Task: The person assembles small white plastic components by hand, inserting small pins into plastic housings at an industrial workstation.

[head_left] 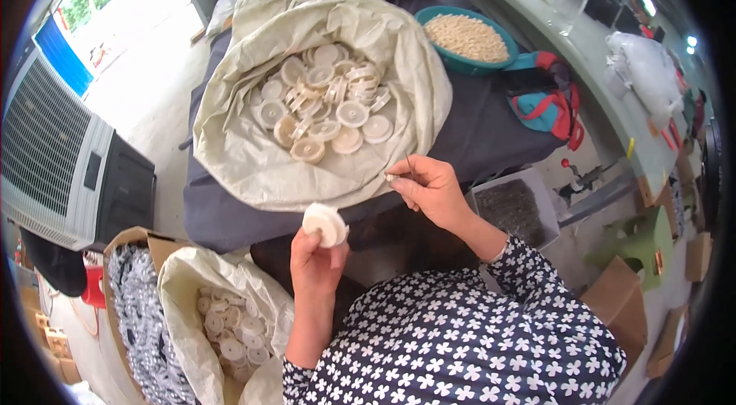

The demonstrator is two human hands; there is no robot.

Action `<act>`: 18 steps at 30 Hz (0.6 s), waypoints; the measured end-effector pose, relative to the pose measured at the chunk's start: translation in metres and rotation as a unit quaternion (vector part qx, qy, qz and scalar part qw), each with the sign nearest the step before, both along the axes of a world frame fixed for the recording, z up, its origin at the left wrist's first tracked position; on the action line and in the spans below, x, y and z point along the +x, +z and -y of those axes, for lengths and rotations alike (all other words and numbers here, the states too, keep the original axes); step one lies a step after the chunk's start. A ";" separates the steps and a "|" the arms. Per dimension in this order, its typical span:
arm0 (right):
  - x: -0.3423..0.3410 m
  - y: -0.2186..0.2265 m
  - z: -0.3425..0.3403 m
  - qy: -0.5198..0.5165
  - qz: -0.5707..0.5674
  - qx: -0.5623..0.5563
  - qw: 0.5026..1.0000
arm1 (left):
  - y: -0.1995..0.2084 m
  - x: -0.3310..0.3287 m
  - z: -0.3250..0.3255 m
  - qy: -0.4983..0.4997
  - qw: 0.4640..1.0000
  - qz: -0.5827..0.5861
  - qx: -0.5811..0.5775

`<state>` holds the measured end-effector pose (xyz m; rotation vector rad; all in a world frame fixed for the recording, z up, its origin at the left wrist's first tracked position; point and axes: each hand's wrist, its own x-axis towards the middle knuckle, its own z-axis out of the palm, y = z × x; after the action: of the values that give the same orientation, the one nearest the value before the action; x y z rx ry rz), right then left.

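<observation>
Between the thumb and fingers of my left hand (315, 263) is a round white plastic wheel (325, 225), tilted up at chest height. My right hand (429, 189) pinches a small pale piece (390, 177), too small to name, and a thin dark pointed tool sticks up from the same fingers. The two hands are apart. Just beyond them lies an open woven sack (230, 125) with its rim rolled down, holding many similar white and cream wheels (352, 114). Down at my left, another woven sack (180, 282) contains more white wheels (234, 332).
A teal basin (429, 45) of small pale pieces stands at the back right, beside a red-and-teal bag (546, 102). A grey bin (548, 206) with dark contents is right of my knees. A cardboard box (157, 248) of grey metallic parts and an air cooler (54, 148) stand left.
</observation>
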<state>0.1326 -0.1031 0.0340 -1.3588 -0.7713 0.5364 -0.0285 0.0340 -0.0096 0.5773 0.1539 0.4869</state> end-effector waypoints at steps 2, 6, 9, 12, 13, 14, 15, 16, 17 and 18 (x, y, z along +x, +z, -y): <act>0.017 0.002 0.002 -0.046 -0.022 0.025 0.998 | -0.003 -0.004 0.002 0.008 1.000 -0.020 0.004; 0.066 0.023 0.004 -0.121 -0.044 0.056 0.990 | -0.014 -0.013 0.000 0.000 0.999 -0.031 -0.009; 0.064 0.038 0.007 -0.098 0.006 0.039 0.994 | -0.003 -0.010 0.003 0.002 0.999 -0.047 -0.002; 0.030 0.041 0.005 -0.007 0.097 -0.055 0.994 | 0.002 0.001 0.001 -0.026 0.991 -0.122 0.042; 0.021 0.038 0.003 0.033 0.183 -0.067 0.980 | 0.006 0.005 0.002 -0.023 0.989 -0.138 0.045; 0.015 0.036 -0.001 0.047 0.176 -0.070 0.981 | 0.010 0.012 0.005 -0.022 0.987 -0.153 0.046; 0.009 0.033 -0.006 0.071 0.252 -0.045 0.964 | 0.011 0.018 0.006 -0.032 0.985 -0.163 0.042; 0.002 0.030 -0.010 0.094 0.326 -0.018 0.940 | 0.012 0.021 0.007 -0.040 0.987 -0.145 0.046; -0.003 0.030 -0.013 0.111 0.323 -0.038 0.939 | 0.012 0.024 0.008 -0.045 0.991 -0.118 0.035; -0.006 0.026 -0.017 0.116 0.317 -0.037 0.941 | 0.012 0.025 0.009 -0.051 0.994 -0.090 0.025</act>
<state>0.1270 -0.0863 0.0597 -1.5369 -1.4623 0.3043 -0.0039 0.0248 0.0020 0.6747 0.2821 0.3395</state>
